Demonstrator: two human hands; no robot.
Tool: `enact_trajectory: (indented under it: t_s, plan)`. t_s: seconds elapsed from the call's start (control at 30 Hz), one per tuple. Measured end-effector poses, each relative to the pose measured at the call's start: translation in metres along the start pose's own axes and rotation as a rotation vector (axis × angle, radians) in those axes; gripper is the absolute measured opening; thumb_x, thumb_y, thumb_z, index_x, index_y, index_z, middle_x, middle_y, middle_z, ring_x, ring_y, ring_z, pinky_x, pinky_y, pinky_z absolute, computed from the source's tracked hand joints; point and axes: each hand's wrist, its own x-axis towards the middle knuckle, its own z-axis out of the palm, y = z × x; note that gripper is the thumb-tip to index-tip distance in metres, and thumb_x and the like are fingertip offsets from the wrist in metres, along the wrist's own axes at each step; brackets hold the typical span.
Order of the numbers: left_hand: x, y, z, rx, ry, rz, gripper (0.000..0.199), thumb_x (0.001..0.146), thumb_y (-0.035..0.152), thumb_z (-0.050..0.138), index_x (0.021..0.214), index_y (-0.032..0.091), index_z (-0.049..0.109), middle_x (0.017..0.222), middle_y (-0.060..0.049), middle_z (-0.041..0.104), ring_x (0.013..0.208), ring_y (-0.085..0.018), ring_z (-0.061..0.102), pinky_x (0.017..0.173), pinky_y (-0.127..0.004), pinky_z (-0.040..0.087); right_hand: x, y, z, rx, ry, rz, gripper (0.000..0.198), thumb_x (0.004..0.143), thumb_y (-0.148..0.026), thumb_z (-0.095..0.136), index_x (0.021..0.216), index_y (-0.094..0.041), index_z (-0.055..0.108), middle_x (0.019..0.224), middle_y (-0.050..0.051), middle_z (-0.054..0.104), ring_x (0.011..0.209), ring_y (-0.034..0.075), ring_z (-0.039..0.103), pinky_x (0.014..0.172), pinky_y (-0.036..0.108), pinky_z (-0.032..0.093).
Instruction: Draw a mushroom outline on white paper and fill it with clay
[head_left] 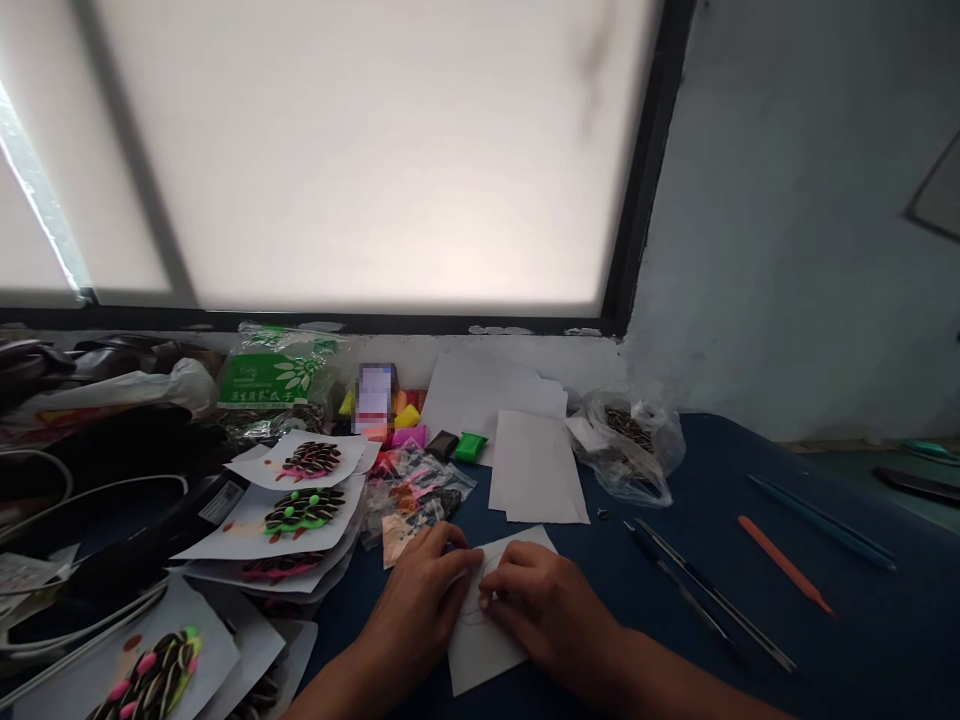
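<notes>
A white card (487, 655) with a faint drawn outline lies tilted on the dark blue tabletop between my hands. My left hand (424, 590) rests along its left edge, forefinger reaching across the card and thumb lower, with a gap between them. Over the card's right side, my right hand (547, 600) has its fingers curled and pressed together near the drawing. Whatever those fingertips hold, if anything, is too small to make out. Just beyond the left hand are small clear bags (412, 490) with coloured clay bits.
Finished cards with seed-covered hedgehog figures (304, 510) are stacked at left. Behind stand a green seed bag (262, 380), clay packs (471, 446), blank paper (536, 470) and a plastic bag of seeds (630, 430). An orange tool (784, 565), tweezers (821, 520) and pen-like tools (712, 590) lie right.
</notes>
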Motion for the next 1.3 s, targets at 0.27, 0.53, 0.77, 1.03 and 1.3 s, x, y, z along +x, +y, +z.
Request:
enact_trajectory:
  t_s: [0.27,0.53,0.77,1.03,1.3]
  plan:
    - [-0.001,-0.002,0.0,0.033,-0.006,0.015,0.034,0.096,0.02,0.041,0.104,0.021,0.074,0.102,-0.012,0.064,0.091,-0.027,0.061,0.078,-0.039,0.051,-0.004,-0.005,-0.003,-0.102,-0.058,-0.068,0.023,0.08,-0.008,0.058,0.096,-0.016,0.073,0.095,0.008,0.065,0.085,0.021,0.062,0.071,0.028,0.048]
    - [-0.001,0.003,-0.002,0.104,-0.04,0.021,0.036,0.097,0.019,0.039,0.105,0.022,0.074,0.105,-0.012,0.063,0.09,-0.028,0.059,0.075,-0.04,0.05,-0.008,-0.012,-0.003,-0.166,-0.106,-0.059,0.021,0.078,-0.009,0.058,0.092,-0.017,0.071,0.093,0.008,0.062,0.083,0.021,0.058,0.068,0.028,0.044]
    - [-0.001,0.005,-0.002,0.161,-0.052,0.026,0.034,0.095,0.017,0.041,0.105,0.021,0.073,0.105,-0.012,0.062,0.088,-0.028,0.058,0.075,-0.04,0.05,-0.008,-0.008,0.003,-0.211,-0.085,-0.107,0.014,0.077,-0.009,0.057,0.084,-0.016,0.066,0.09,0.007,0.059,0.079,0.019,0.055,0.065,0.027,0.04]
    - [-0.001,0.007,-0.001,0.186,-0.068,0.026,0.036,0.094,0.014,0.04,0.108,0.021,0.072,0.106,-0.012,0.062,0.09,-0.028,0.058,0.076,-0.04,0.05,-0.009,-0.007,0.004,-0.196,-0.048,-0.163,0.01,0.081,-0.013,0.055,0.078,-0.015,0.064,0.084,0.006,0.058,0.073,0.017,0.052,0.058,0.026,0.035]
    - [0.0,0.008,-0.001,0.183,-0.073,0.005,0.036,0.093,0.013,0.039,0.105,0.02,0.072,0.107,-0.013,0.061,0.092,-0.029,0.059,0.076,-0.042,0.05,-0.009,-0.009,0.001,-0.157,-0.067,-0.176,0.016,0.082,-0.013,0.053,0.075,-0.015,0.068,0.081,0.007,0.059,0.071,0.016,0.053,0.058,0.025,0.036]
